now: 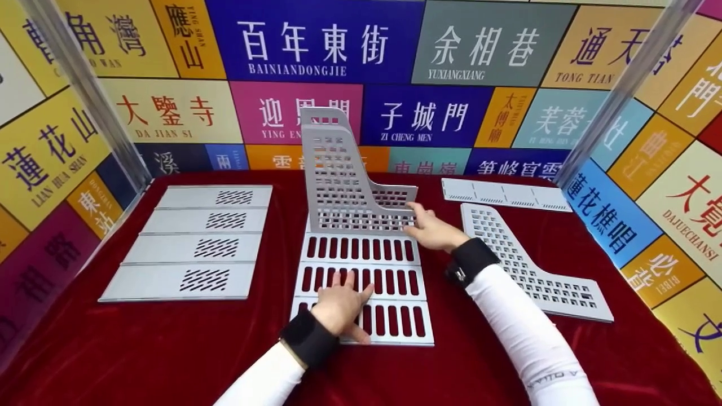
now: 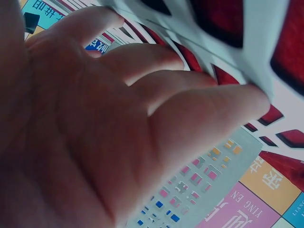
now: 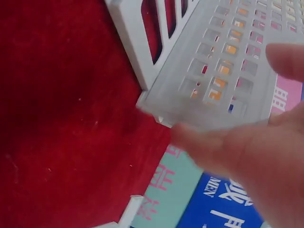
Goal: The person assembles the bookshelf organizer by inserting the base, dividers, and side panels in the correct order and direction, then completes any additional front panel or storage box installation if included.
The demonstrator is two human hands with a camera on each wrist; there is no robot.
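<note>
A grey perforated L-shaped side panel (image 1: 350,223), like one from a magazine file, stands upright on flat slotted panels (image 1: 366,263). A matching outline shows just behind it. My right hand (image 1: 434,228) holds the low right end of the upright panel between thumb and index finger; in the right wrist view that panel end (image 3: 204,111) is blurred beside the fingers. My left hand (image 1: 341,307) lies with spread fingers on the nearer slotted panels. In the left wrist view, its fingertips (image 2: 247,97) touch the slotted surface, and the perforated panel (image 2: 190,190) shows beyond.
Several pale panels with slanted slots (image 1: 197,242) lie joined at the left. Another L-shaped perforated panel (image 1: 530,276) lies flat at the right, with a narrow strip of panels (image 1: 505,193) behind it. A dark red cloth (image 1: 186,349) covers the table; printed walls surround it.
</note>
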